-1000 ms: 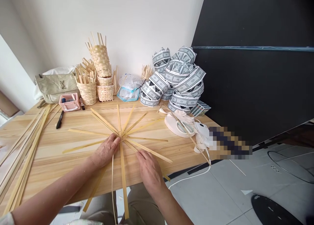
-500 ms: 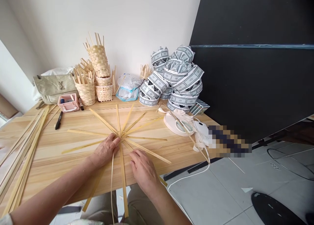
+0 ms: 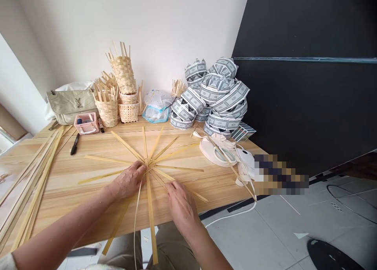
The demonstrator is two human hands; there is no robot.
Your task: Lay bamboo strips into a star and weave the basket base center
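Flat bamboo strips (image 3: 151,207) lie crossed in a star on the wooden table (image 3: 97,144), fanning out from one centre. My left hand (image 3: 131,179) presses its closed fingertips on the strips just left of that crossing. A thin pale strand (image 3: 136,219) runs down from beside its fingers over the table's front edge. My right hand (image 3: 180,203) lies to the right, its fingers bent together over a strip that slants to the lower right; its fingertips are at that strip, and the thumb is mostly hidden.
Long loose strips (image 3: 38,183) lie at the left, near a black marker (image 3: 74,144) and a pink box (image 3: 86,123). Woven baskets (image 3: 129,112), a plastic bag (image 3: 156,107) and stacked patterned paper bands (image 3: 216,87) stand at the back. Ribbon rolls (image 3: 218,153) lie at the right.
My right hand has shifted slightly right, onto the lower-right strip. My left hand stays by the crossing. The whole view has moved a little.
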